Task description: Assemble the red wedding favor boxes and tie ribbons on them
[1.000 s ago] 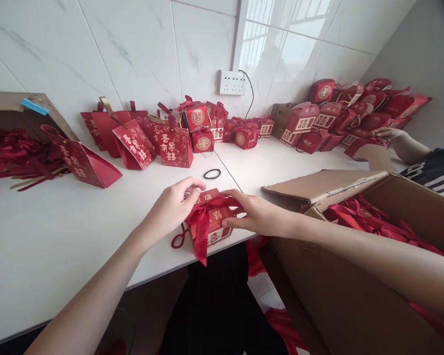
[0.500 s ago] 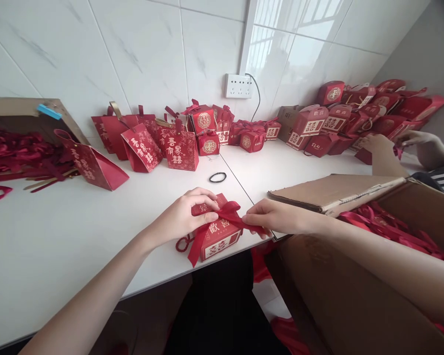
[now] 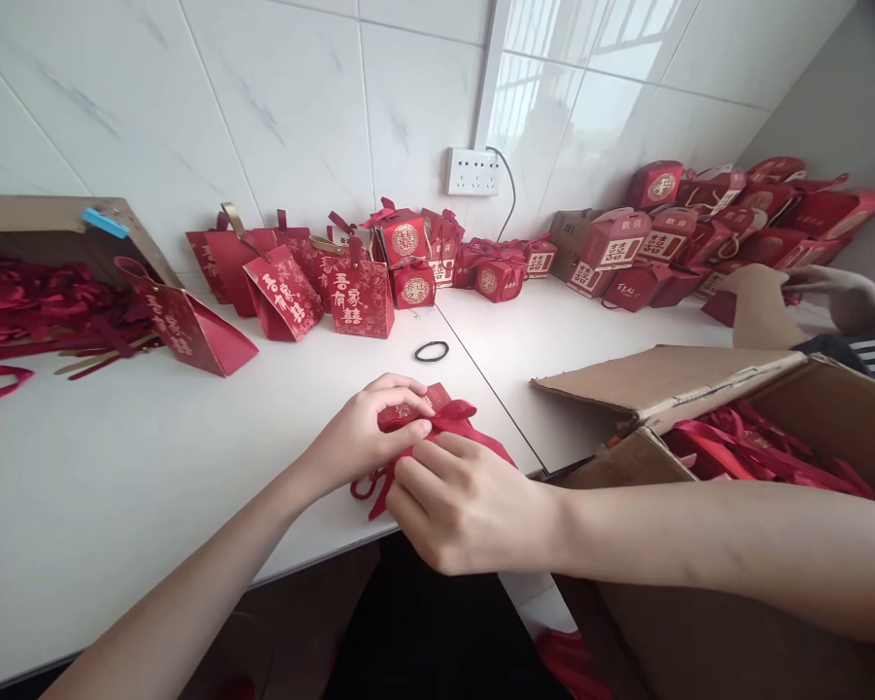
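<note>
A small red gift box (image 3: 432, 401) with gold characters sits at the front edge of the white table (image 3: 117, 467), wrapped by a red ribbon (image 3: 458, 418). My left hand (image 3: 361, 435) rests on the box's left top, fingers curled and pinching the ribbon. My right hand (image 3: 458, 504) is in front of the box and hides most of it, its fingers closed on the ribbon.
An open cardboard box (image 3: 707, 622) full of red ribbons stands at the right. Another ribbon-filled carton (image 3: 36, 219) lies far left. Red gift bags (image 3: 350, 292) and boxes (image 3: 627, 258) line the wall. A black hair tie (image 3: 432, 351) lies on the table. Another person's hand (image 3: 838, 287) works at far right.
My right hand moved from the ribbon's right end to the front of the box, now covering it. My left hand stayed on the box top.
</note>
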Motion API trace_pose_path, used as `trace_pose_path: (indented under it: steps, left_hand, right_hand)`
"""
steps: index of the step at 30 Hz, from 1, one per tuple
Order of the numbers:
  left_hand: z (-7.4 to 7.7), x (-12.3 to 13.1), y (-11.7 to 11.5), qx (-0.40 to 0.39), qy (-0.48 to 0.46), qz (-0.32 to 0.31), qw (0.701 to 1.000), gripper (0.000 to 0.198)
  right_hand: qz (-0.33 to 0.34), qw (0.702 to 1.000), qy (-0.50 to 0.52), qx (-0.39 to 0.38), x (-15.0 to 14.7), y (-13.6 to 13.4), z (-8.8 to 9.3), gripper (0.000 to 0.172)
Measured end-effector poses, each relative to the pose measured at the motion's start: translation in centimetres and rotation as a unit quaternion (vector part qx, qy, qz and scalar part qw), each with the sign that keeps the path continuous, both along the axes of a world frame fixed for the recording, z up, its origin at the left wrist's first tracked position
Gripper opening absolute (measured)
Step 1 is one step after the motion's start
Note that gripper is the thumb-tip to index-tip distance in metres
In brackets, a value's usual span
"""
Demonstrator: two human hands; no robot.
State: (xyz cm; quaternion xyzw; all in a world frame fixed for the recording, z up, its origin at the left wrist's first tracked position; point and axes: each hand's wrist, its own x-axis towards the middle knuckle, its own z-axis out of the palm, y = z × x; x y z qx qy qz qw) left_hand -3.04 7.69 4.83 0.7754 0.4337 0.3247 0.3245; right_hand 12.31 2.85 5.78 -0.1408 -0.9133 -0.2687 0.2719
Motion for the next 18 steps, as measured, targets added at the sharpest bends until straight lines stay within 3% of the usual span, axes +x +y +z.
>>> trace_pose_path:
  steps: [5,13,16,18]
  left_hand:
    - [-0.5,0.7,-0.6,0.036,-0.003,0.058,0.998,0.007]
    - [-0.4,1.0,-0.8,0.014,0.001,0.054,0.998,0.009]
    - [-0.4,0.8,-0.7,0.024,-0.005,0.038,0.999,0.009]
    - [-0.4,0.7,-0.7,0.033,-0.007,0.03,0.999,0.009]
  right_hand:
    - [0.026,0.999,0.015,-0.015,0.2,0.1,0.0,0.029]
    - [0.064,0.995,0.016,-0.074,0.1,-0.1,-0.3,0.028]
    - [0.068,0.979,0.017,-0.194,1.3,1.0,1.5,0.033]
    - [-0.044,0.949,0.041,-0.308,2.9,2.4,3.1,0.039]
